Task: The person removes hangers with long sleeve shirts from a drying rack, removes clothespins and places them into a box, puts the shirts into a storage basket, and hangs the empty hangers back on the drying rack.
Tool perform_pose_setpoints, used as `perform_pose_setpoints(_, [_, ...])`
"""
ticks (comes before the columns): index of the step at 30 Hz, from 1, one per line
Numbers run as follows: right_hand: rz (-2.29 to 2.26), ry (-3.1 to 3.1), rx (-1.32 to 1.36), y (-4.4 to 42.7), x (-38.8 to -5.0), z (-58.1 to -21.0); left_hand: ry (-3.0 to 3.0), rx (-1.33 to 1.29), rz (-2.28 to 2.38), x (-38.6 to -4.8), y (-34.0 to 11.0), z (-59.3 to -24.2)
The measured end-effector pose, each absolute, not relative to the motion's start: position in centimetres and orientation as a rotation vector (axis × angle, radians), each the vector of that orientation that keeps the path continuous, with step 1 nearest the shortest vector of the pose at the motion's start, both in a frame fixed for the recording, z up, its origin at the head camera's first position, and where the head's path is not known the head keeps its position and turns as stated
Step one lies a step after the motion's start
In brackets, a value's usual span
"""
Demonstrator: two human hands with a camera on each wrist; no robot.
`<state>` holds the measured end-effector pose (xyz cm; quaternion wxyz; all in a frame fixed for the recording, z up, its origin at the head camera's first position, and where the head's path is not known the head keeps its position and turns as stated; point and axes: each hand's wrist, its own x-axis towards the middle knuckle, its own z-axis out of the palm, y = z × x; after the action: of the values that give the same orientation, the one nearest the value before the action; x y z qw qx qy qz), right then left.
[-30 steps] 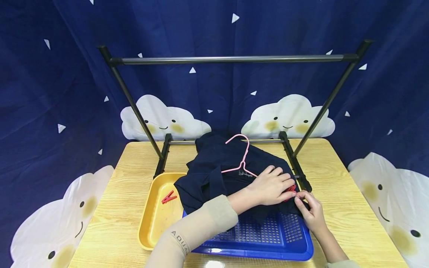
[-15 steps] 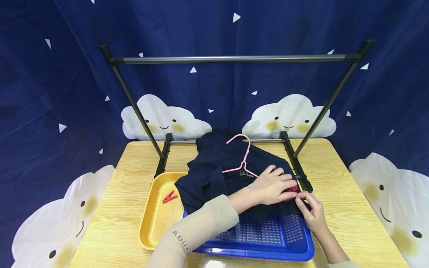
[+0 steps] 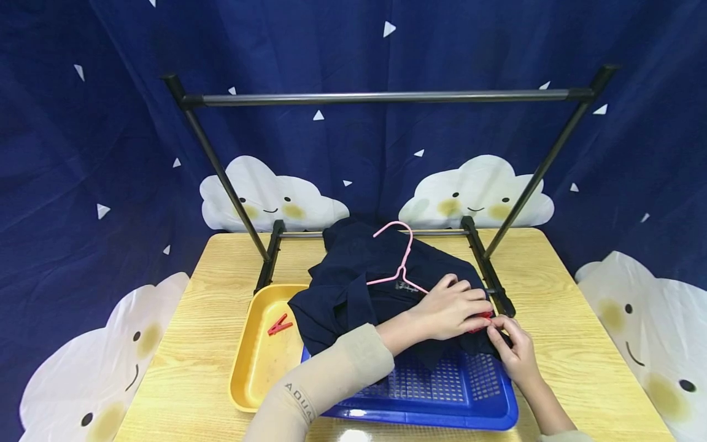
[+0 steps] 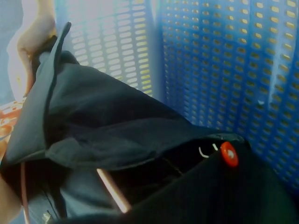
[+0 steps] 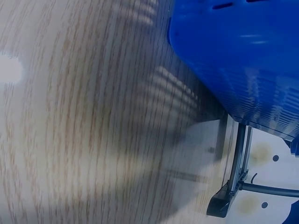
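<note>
A dark navy shirt (image 3: 364, 252) lies over a blue basket, with a pink hanger (image 3: 401, 267) inside it, its hook uppermost. My left hand (image 3: 453, 310) holds a red clothespin (image 3: 486, 315) at the shirt's right shoulder; the fingers partly cover it. Close beside it, the thumb and fingers of my right hand (image 3: 512, 348) pinch the shirt's edge. In the left wrist view, a small red piece (image 4: 229, 154) with bits of wire shows at the shirt's other end. The right wrist view does not show the hand.
The blue basket (image 3: 420, 417) stands on a wooden table (image 3: 580, 319). Left of it, a yellow tray (image 3: 243, 368) contains another red clothespin (image 3: 280, 325). A black rack with a horizontal bar (image 3: 381, 98) rises behind. A blue cloud-patterned curtain (image 3: 353, 49) hangs at the back.
The left hand shifts very slightly to the right and down over the red clothespin, covering it a little differently. Everything else stays put.
</note>
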<state>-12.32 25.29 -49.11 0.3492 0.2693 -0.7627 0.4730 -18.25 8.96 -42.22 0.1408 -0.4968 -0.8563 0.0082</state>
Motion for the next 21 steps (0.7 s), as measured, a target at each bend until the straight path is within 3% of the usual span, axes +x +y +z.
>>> perform_pose_setpoints(21, [1.189, -1.943, 0.722, 25.20, -12.27, -48.98, -2.460, -1.366, -0.217, -18.01, 9.04, -42.08])
